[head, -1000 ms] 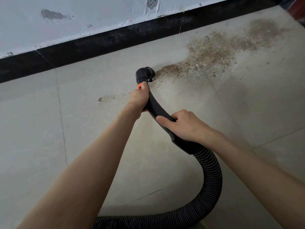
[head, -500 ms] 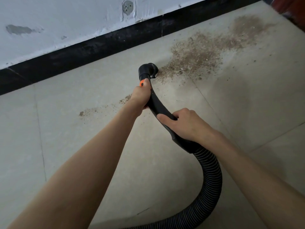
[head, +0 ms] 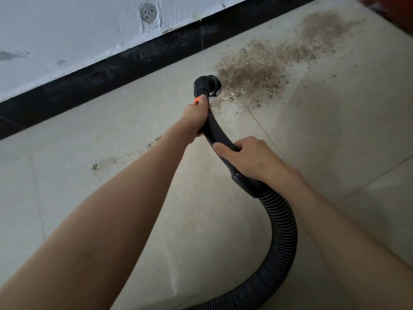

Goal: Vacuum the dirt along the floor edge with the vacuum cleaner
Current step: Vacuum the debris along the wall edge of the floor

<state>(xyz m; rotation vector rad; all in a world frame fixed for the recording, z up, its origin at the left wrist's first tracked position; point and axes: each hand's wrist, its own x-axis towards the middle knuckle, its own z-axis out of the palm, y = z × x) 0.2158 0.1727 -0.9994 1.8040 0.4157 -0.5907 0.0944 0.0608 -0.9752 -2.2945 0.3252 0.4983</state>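
Observation:
A black vacuum nozzle sits on the tiled floor at the left end of a wide patch of brown dirt. My left hand grips the curved black handle tube just behind the nozzle, beside an orange button. My right hand grips the same tube lower down, near where it joins the ribbed black hose. The hose loops down and off the bottom edge. A thin trail of dirt lies on the floor left of my left arm.
A black skirting board runs diagonally along the foot of a pale, patched wall. Fainter dirt spreads toward the top right, where something dark red stands at the corner. Bare tile lies right of the hose.
The nozzle has moved rightward along the floor into the dirt patch, and the view has shifted with it. The left end of the patch has thinned. Both hands keep their grip.

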